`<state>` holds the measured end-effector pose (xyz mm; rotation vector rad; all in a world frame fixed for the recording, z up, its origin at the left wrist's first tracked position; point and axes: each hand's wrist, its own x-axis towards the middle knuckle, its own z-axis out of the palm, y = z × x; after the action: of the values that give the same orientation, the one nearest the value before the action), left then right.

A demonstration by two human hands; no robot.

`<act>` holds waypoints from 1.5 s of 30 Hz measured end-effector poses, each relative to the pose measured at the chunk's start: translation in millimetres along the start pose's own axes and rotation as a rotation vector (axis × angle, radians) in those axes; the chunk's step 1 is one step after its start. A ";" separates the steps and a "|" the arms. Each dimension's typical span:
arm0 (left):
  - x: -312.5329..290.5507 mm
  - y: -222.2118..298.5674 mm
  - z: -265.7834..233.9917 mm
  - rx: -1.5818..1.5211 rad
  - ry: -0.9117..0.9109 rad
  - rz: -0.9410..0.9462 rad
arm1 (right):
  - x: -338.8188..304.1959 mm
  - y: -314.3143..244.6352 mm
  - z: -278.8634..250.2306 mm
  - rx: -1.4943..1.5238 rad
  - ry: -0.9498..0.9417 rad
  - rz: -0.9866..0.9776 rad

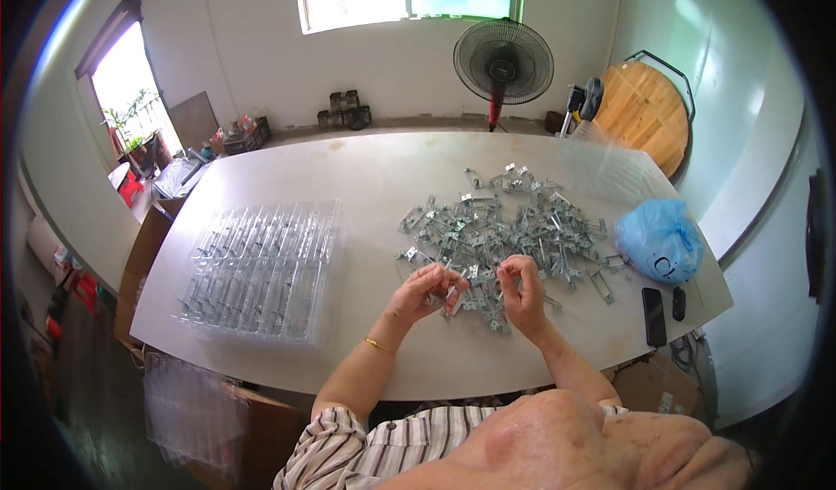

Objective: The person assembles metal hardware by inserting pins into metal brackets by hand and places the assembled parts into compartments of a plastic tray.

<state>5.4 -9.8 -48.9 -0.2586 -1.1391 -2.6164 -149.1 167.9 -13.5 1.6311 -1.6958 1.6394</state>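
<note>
A loose heap of small grey metal clips [505, 220] lies on the table, right of its middle. In front of the heap, my left hand [420, 294] is closed in a pinch on a small metal clip [452, 297], partly hidden by the fingers. My right hand [523, 297] is a short way to the right, thumb and forefinger drawn together. Whatever it holds, if anything, is too small to make out. Left of my hands sits a clear plastic tray [324, 268] with rows of narrow slots, many with metal clips in them.
On the right of the white table [383, 364] are a blue plastic bag [659, 239], a black phone [654, 317] and a small black object [678, 304]. Clear trays [610, 166] lie at the far right. A fan [502, 63] stands behind; more clear plastic trays [193, 416] are below the left edge.
</note>
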 end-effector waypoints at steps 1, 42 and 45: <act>-0.5 2.4 1.4 0.000 0.007 0.012 | -3.8 2.8 0.8 0.007 -0.008 0.046; 41.9 35.3 38.4 0.050 0.025 -0.005 | 82.1 -21.6 21.5 0.115 0.133 -0.130; 41.4 36.3 37.2 -0.009 -0.005 -0.016 | 81.2 -21.1 22.6 0.107 0.124 -0.141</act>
<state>-20.2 -13.5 12.3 -0.2597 -1.1357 -2.6366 -147.8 114.2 54.9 1.6198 -1.4234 1.7485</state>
